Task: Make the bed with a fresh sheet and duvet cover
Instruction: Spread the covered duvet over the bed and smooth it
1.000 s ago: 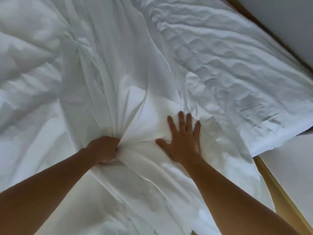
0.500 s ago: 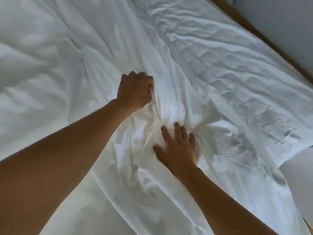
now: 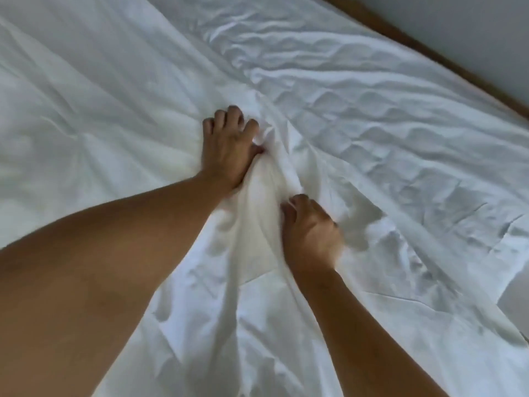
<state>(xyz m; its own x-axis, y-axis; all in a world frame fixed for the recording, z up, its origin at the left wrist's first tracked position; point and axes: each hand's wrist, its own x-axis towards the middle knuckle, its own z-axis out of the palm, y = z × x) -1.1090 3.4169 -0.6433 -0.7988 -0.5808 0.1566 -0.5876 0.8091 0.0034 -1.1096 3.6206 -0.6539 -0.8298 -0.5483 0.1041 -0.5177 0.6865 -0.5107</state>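
A smooth white duvet cover [image 3: 120,90] lies spread over most of the bed, bunched into a raised ridge between my hands. My left hand [image 3: 226,147] sits at the far end of that ridge, fingers bent down onto the cloth, with a fold pinched between thumb and forefinger. My right hand [image 3: 312,230] is nearer to me on the ridge's right side, slightly blurred, its fingers curled into the fabric. To the right lies a crumpled quilted white duvet [image 3: 372,110], partly covered by the smooth cloth.
A brown wooden bed frame edge [image 3: 429,50] runs diagonally across the top right, with a pale wall [image 3: 472,21] behind it. At the lower right the bedding's edge ends over a grey surface [image 3: 515,302].
My left hand has moved further up the bed and loosened from a tight fist to bent, spread fingers. My right hand went from pressing flat to curling into the fabric ridge.
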